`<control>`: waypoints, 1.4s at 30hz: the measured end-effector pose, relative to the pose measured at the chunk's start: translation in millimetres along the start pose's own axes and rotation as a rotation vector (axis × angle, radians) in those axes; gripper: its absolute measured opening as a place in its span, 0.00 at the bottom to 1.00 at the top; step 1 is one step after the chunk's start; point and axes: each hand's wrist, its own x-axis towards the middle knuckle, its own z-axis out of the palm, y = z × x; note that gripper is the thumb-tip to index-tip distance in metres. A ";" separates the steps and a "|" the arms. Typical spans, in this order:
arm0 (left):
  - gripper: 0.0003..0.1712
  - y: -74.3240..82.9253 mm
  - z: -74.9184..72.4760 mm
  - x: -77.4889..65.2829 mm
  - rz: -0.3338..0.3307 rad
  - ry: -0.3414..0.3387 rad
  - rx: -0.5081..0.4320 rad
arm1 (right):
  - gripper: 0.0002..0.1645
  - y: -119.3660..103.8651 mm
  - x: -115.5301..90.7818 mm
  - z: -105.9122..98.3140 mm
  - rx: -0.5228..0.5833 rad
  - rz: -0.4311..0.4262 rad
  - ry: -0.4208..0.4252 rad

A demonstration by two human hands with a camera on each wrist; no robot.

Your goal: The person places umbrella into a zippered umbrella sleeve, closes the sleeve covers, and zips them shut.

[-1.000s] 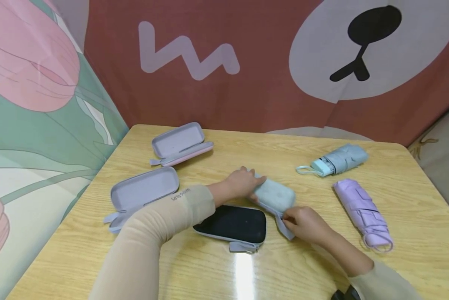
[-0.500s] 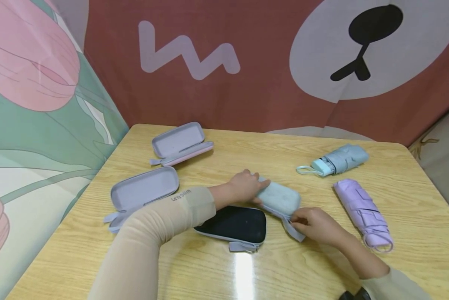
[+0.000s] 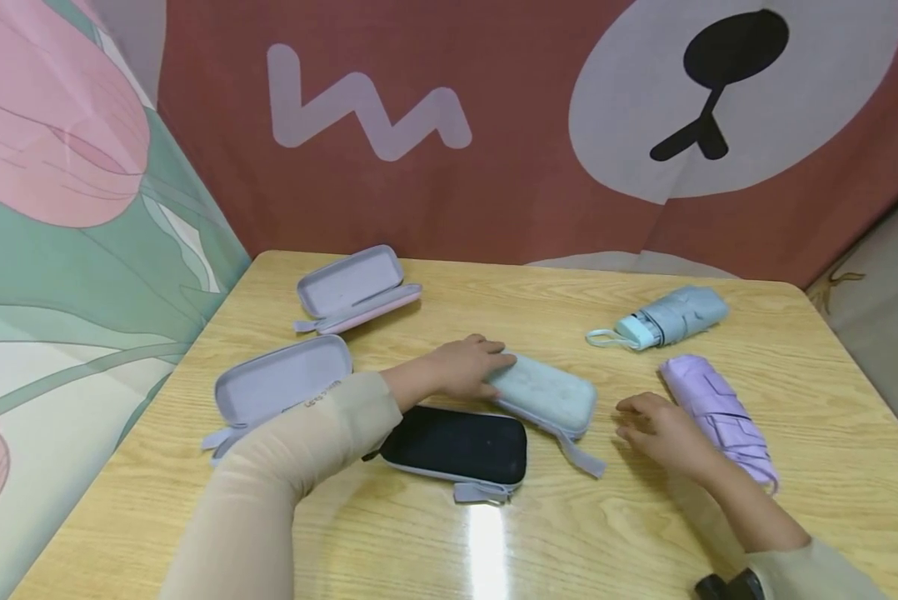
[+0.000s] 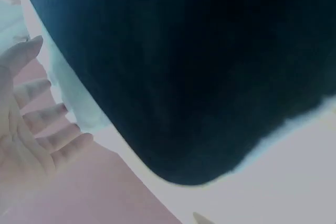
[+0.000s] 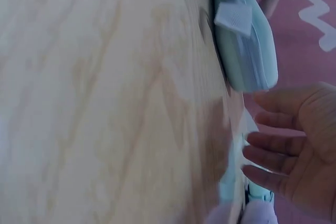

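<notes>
A closed light-blue zip case [image 3: 546,390] lies in the middle of the table, its grey pull strap [image 3: 582,457] hanging off the near right corner. My left hand [image 3: 466,367] is at the case's left end, fingertips on its edge; in the left wrist view that hand [image 4: 31,124] shows relaxed, spread fingers. To the right of the case, my right hand [image 3: 666,433] hovers with loosely bent fingers and nothing in them. The right wrist view shows this hand [image 5: 310,145] apart from the case [image 5: 231,51]. Just nearer than it lies a closed black zip case [image 3: 456,446].
Two opened grey-lined cases, one at the front left [image 3: 284,379] and one at the back left [image 3: 351,279], lie on the wooden table [image 3: 389,542]. On the right are a folded blue umbrella [image 3: 681,317] and a folded purple umbrella [image 3: 719,412].
My right hand has let go of the strap of the light-blue case and moved away to the right. The case was shifted slightly right. My left hand has eased slightly leftward.
</notes>
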 end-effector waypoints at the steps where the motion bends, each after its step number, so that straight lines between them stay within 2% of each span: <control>1: 0.35 -1.6 -0.9 -1.3 0.001 0.004 -0.020 | 0.15 2.1 -0.2 -2.2 -0.012 0.002 0.008; 4: 0.34 -6.5 -1.9 -4.8 -0.001 0.020 -0.063 | 0.19 7.7 -2.7 -10.0 -0.059 0.026 0.019; 7: 0.34 -12.3 -0.7 -8.1 -0.012 0.038 -0.081 | 0.23 9.6 -6.9 -18.9 -0.093 0.088 -0.001; 10: 0.33 -18.7 0.6 -11.7 -0.037 0.052 -0.103 | 0.25 11.3 -10.9 -24.1 -0.097 0.120 0.002; 17: 0.35 -33.7 1.2 -22.8 -0.122 0.088 -0.153 | 0.26 20.7 -16.3 -26.5 -0.135 0.083 0.126; 24: 0.34 -53.4 2.2 -37.2 -0.160 0.160 -0.220 | 0.26 30.3 -22.3 -28.3 -0.214 0.073 0.206; 30: 0.34 -72.0 4.0 -51.1 -0.229 0.217 -0.270 | 0.27 35.1 -23.6 -29.0 -0.181 0.093 0.247; 37: 0.35 -90.6 10.2 -61.1 -0.275 0.269 -0.291 | 0.26 38.3 -27.3 -31.3 -0.109 0.147 0.315; 42: 0.35 -100.4 11.6 -69.4 -0.330 0.289 -0.283 | 0.28 41.5 -30.2 -31.1 -0.165 0.190 0.287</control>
